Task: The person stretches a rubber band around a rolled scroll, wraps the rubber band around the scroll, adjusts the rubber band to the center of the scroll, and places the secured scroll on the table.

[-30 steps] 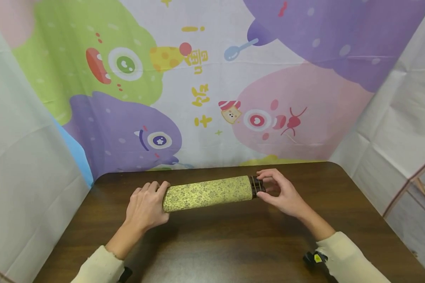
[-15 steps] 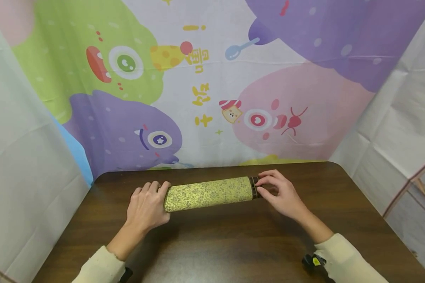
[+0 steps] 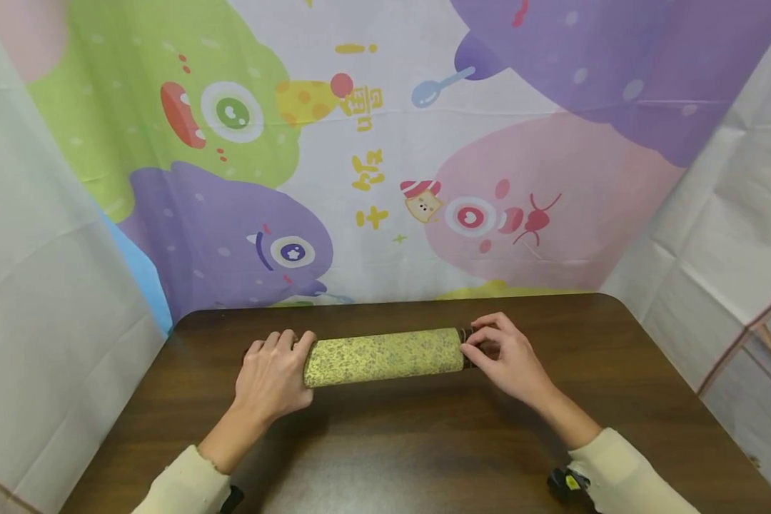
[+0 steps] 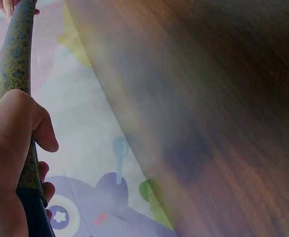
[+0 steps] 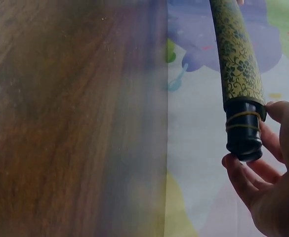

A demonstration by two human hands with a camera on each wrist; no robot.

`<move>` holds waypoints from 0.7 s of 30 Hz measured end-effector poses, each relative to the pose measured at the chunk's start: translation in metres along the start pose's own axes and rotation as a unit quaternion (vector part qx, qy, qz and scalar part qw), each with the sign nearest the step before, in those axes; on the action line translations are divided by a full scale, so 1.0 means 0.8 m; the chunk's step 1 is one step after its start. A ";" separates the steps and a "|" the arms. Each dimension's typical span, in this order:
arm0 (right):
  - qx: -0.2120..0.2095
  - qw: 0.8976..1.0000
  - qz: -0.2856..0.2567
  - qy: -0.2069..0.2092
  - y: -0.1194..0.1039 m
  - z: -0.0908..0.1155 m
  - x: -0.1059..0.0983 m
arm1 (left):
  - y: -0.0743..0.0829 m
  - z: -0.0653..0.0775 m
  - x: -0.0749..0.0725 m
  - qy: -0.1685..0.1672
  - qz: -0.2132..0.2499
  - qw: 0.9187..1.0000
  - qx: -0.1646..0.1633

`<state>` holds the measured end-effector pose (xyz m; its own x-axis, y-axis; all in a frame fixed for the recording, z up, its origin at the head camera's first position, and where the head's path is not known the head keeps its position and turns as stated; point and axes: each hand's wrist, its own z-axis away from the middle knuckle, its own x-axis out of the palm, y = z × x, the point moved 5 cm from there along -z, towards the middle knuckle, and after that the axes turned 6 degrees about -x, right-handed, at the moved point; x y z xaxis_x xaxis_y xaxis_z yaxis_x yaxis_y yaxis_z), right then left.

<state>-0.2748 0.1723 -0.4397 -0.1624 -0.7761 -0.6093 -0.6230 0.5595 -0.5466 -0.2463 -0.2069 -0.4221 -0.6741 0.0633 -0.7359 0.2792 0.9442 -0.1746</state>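
Note:
A long scroll (image 3: 385, 357) in yellow-green floral fabric spans between my two hands, held level above the table. My left hand (image 3: 275, 375) grips its left end, fingers over the far side and thumb on the near side. In the left wrist view a dark end piece (image 4: 35, 210) shows beyond the palm. My right hand (image 3: 510, 360) is at the opposite end, thumb and forefinger pinching where the fabric meets the black end. Close up, that black knob (image 5: 244, 131) carries two thin yellow bands, and my fingertips (image 5: 228, 160) curl under its tip.
The dark brown wooden table (image 3: 385, 457) lies beneath both hands. Behind it hangs a curtain (image 3: 385, 264) with cartoon monsters, and pale sheets (image 3: 51, 285) flank both sides. Black wrist straps (image 3: 568, 484) show by the sleeves.
My right thumb and fingers, spread around the black end a second ago, have drawn together at the fabric's edge. The scroll has shifted slightly right and its right end sits slightly lower.

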 end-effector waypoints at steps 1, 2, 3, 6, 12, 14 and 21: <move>0.000 1.000 0.004 0.002 -0.001 0.000 0.000 | 0.000 0.000 0.000 0.000 0.000 1.000 0.000; 0.001 1.000 0.005 0.002 -0.001 0.000 0.000 | 0.000 0.000 0.000 0.000 0.001 1.000 0.000; 0.003 1.000 0.005 0.002 -0.001 0.000 0.001 | 0.000 0.000 0.000 0.001 0.001 1.000 0.000; 0.007 1.000 0.005 0.002 -0.002 0.000 0.001 | 0.000 -0.001 0.000 0.004 0.002 1.000 0.001; 0.018 1.000 0.003 -0.001 -0.002 0.000 0.002 | 0.000 0.000 0.000 0.004 0.003 1.000 0.001; 0.024 1.000 0.007 -0.002 -0.003 0.001 0.002 | 0.000 0.001 0.000 0.001 0.003 1.000 0.002; 0.045 0.999 0.013 -0.008 -0.011 0.000 0.002 | 0.001 0.003 0.002 -0.012 0.011 1.000 0.001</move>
<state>-0.2698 0.1660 -0.4363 -0.1643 -0.7566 -0.6330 -0.5474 0.6037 -0.5796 -0.2454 -0.2071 -0.4247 -0.6516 0.0771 -0.7546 0.2950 0.9423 -0.1585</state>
